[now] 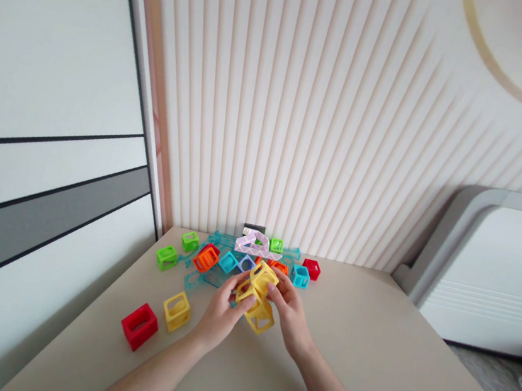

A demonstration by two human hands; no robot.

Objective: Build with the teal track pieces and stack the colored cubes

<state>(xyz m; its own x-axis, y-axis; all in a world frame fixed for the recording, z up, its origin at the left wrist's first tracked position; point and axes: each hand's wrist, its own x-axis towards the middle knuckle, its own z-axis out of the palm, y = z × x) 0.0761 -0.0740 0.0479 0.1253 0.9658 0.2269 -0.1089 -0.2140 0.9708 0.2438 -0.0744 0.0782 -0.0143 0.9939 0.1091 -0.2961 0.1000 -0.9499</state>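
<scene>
L hand [220, 312] & R hand [290, 313]: both closed on yellow cube cluster [259, 292], over table [364, 360] centre. Est. light, stiff hollow plastic, joints may separate. Grip frame edges w/ fingertips. Red cube [139, 325] lies well apart, at left.

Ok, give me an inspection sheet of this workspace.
Surface: beige table, flat.
Work pieces: joined yellow cubes, held between both hands.
Clutter: red cube, loose yellow cube, green cube, pile of coloured cubes and teal frames by the wall.
Hands: left hand and right hand both grip the yellow cubes.
Cables: nothing seen on the table.
Surroundings: ribbed wall; white cabinet left; white-grey unit right.
</scene>
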